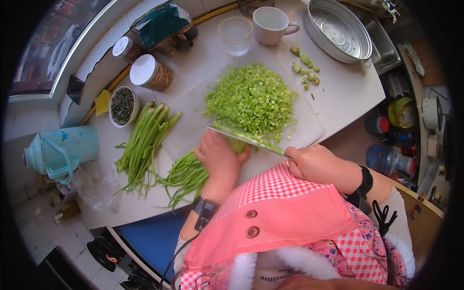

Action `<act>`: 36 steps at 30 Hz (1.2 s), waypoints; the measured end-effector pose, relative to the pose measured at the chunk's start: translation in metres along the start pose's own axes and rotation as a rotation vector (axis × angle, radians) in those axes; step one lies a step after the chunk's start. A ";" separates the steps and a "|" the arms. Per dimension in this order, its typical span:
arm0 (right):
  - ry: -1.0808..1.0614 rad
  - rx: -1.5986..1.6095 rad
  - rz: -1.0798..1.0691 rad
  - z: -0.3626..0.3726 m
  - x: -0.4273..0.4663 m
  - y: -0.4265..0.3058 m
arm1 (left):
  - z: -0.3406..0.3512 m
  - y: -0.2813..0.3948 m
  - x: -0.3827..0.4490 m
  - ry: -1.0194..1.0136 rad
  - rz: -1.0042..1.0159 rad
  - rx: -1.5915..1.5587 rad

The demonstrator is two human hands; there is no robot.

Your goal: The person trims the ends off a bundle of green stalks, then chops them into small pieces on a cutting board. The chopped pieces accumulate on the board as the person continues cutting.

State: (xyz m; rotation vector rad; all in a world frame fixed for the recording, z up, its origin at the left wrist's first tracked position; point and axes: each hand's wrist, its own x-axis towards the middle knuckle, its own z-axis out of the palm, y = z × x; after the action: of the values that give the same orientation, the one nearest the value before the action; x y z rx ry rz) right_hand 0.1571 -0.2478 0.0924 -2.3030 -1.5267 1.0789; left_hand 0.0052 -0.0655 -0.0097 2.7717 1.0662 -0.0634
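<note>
My right hand (314, 166) grips the handle of a kitchen knife (250, 139), whose blade reaches left across the cutting board and has bits of chopped green stuck to it. Just left of the blade, my left hand (219, 156) presses on a bunch of celery (185, 175), its leafy stems trailing toward the counter's front edge. Beyond the knife lies a large heap of diced celery (253, 96) on the translucent white cutting board (188, 98). A second bunch of whole celery stalks (143, 145) rests on the counter to the left.
Celery root ends (306, 67) lie scattered at the right. Along the back stand a glass (235, 36), a white mug (272, 25) and a metal steamer pan (339, 29). Lidded jars (150, 72), a bowl of dark dried leaves (123, 107) and a blue thermos jug (65, 150) are leftward.
</note>
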 end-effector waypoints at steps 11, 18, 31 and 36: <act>0.050 0.112 0.043 0.005 0.074 -0.015 | -0.004 0.002 0.003 0.039 -0.006 -0.037; 0.207 0.306 0.007 -0.001 0.044 -0.015 | -0.002 -0.002 0.002 0.068 -0.020 -0.038; 0.150 0.013 -0.023 0.006 -0.022 -0.002 | 0.005 -0.007 0.002 0.121 0.058 -0.041; 0.031 0.047 0.014 0.000 0.000 -0.007 | -0.002 -0.003 0.003 -0.047 -0.009 -0.100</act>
State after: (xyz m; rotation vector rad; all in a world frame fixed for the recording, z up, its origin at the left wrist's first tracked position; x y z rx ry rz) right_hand 0.1518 -0.2447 0.0960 -2.2916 -1.4604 1.0664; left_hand 0.0058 -0.0610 -0.0083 2.6638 1.0405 -0.0739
